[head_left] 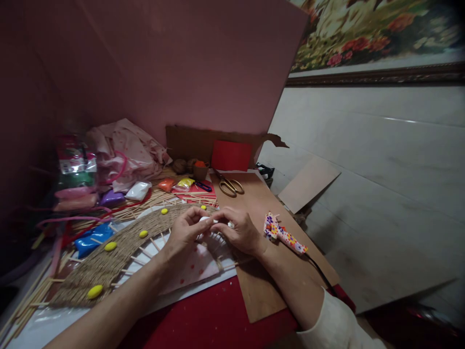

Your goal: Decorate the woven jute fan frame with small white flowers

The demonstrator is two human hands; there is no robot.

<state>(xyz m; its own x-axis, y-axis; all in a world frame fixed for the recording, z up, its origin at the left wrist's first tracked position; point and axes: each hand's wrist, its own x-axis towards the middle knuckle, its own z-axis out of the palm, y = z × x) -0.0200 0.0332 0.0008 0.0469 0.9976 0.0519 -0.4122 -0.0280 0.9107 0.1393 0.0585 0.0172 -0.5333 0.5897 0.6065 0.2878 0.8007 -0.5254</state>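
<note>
Two bare hands met above a cluttered surface covered in red. The left hand and the right hand were nearly fingertip to fingertip, both gripping a small white piece between thumbs and fingers. A second white bit showed within the curl of the right hand; whether the two were joined could not be told.

Beneath and to the left of the hands lay a curved, fan-like band of woven twine on pale wooden sticks, dotted with yellow ovals. Inside its curve, partly hidden by the hands, was pale pink cloth with red spots.

To the right, a flower-patterned glue gun rested on a brown board, its dark cord trailing toward the lower right. Gold-handled scissors lay farther back, near a red card. Behind the band were small packets, including a blue one, a purple one and a white one.
</note>
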